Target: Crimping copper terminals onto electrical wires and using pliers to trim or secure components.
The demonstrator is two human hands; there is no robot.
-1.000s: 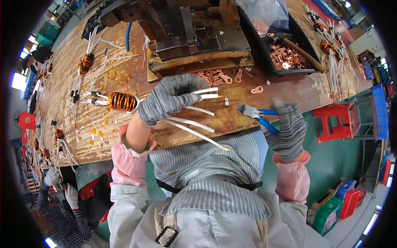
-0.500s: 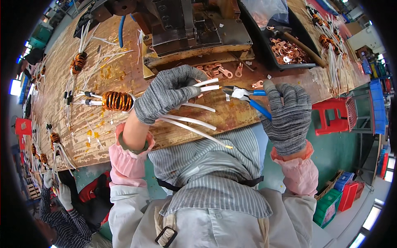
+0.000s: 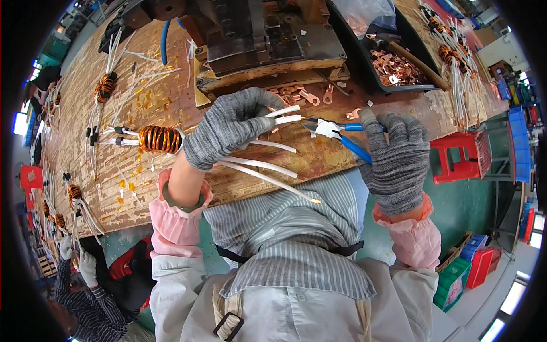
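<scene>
Pinching the slim white-sleeved wires, the grey-gloved left hand holds their ends over the scuffed wooden bench, right of the copper-wound coil; the grey-gloved right hand grips blue-handled metal cutters beside the tips. Light, springy, perhaps slick wires: best held close behind the ends.

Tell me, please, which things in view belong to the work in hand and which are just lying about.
Apparently in use:
White wires, in the left grip
Copper-wound coil, beside that grip
Blue-handled cutters, in the right grip

Apparently just lying about:
Plastic bag
Wooden-handled tool
White scraps
Red stool
</scene>
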